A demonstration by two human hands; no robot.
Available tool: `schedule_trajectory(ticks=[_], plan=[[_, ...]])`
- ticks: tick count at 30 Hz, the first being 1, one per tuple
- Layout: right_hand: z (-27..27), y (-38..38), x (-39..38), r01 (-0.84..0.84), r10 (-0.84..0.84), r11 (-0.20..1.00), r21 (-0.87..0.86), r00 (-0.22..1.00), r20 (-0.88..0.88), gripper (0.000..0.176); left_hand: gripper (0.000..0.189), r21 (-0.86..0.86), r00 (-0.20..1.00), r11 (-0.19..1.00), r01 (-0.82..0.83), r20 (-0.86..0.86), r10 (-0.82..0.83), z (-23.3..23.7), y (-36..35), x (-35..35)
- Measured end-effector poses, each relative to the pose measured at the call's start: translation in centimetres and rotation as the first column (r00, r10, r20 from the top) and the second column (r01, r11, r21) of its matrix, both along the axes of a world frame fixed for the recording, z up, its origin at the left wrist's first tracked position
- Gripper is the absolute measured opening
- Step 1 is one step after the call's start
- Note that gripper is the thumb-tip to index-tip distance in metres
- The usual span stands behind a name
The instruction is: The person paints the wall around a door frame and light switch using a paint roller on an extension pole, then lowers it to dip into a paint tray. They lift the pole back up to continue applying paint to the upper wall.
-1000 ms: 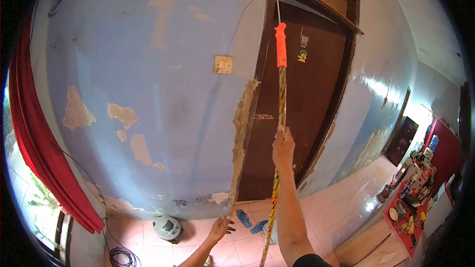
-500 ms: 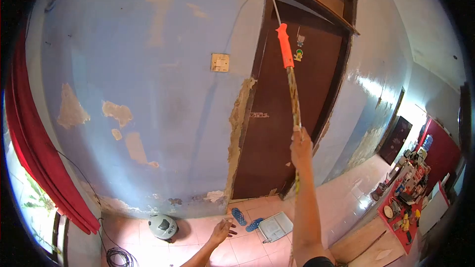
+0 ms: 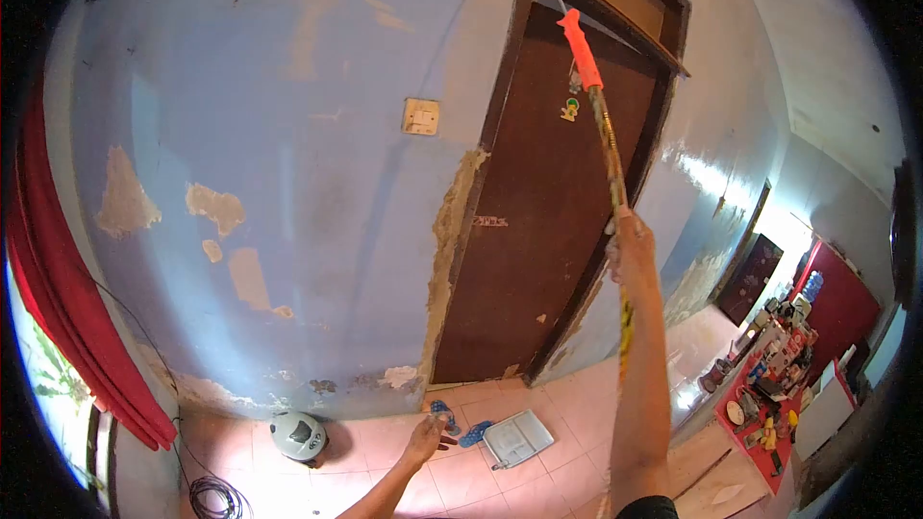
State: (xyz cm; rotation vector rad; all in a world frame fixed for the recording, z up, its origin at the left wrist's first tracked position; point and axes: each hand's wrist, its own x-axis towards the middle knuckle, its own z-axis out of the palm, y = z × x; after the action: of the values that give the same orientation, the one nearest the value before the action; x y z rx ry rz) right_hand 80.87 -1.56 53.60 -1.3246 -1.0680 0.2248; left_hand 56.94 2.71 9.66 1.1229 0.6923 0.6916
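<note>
My right hand point(image 3: 632, 248) is wrapped round a long, patterned pole point(image 3: 608, 139) held upright in front of the brown door point(image 3: 550, 216). Fixed to the pole's upper end is an orange roller handle point(image 3: 581, 50). From it a thin metal rod runs up past the top of the door frame, its far end cut off by the view. Lower down, my left hand point(image 3: 424, 438) hangs over the floor with fingers apart and nothing in them. Beneath and beside it lie blue slippers point(image 3: 475, 433) and a pale paint tray point(image 3: 519, 437).
A grey helmet point(image 3: 298, 436) rests on the pink tiles by the peeling blue wall point(image 3: 317, 192). Coiled black cable point(image 3: 217, 498) lies at lower left, below a red curtain point(image 3: 72, 317). A light switch point(image 3: 421, 116) is on the wall. At right stands a cluttered red table point(image 3: 751, 438).
My right hand and the pole have shifted right and up, and the orange handle has tilted further. My left hand stays low and empty. The whole view has moved slightly.
</note>
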Motion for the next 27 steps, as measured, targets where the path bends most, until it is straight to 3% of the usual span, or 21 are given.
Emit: schedule_trajectory(ticks=[4, 7, 10, 17, 21, 27], plan=[[-4.4, 1.7, -3.5, -0.101, 0.107, 0.982, 0.157, 0.994, -0.033, 0.028, 0.045, 0.031, 0.995, 0.999, 0.032, 0.09, -0.035, 2.0, -0.7, 1.6], [-6.9, 1.8, -6.7, -0.194, 0.197, 0.979, 0.066, 0.98, -0.035, 0.026, 0.045, 0.069, 0.992, 0.997, 0.04, 0.118, -0.048, 4.1, -1.0, 1.6], [-9.1, 4.3, -8.5, 0.064, -0.13, 0.964, 0.26, 0.96, 0.246, 0.033, 0.047, 0.099, 0.993, 0.995, 0.009, 0.113, -0.021, 4.9, -0.6, 1.0], [-8.8, 6.4, -8.1, 0.205, -0.231, 0.972, 0.117, 0.925, 0.3, 0.041, 0.057, 0.07, 0.995, 0.992, -0.101, 0.002, 0.101, 3.0, -0.6, -3.1], [-9.9, 8.5, -7.7, 0.191, -0.25, 0.963, 0.19, 0.898, 0.361, 0.041, 0.059, 0.079, 0.993, 0.99, -0.117, -0.003, 0.117, 2.0, 0.2, -4.9], [-10.6, 9.8, -7.7, 0.256, -0.272, 0.962, 0.094, 0.869, 0.413, 0.045, 0.066, 0.026, 0.989, 0.99, -0.138, -0.044, 0.139, 1.2, 1.6, -5.9]])
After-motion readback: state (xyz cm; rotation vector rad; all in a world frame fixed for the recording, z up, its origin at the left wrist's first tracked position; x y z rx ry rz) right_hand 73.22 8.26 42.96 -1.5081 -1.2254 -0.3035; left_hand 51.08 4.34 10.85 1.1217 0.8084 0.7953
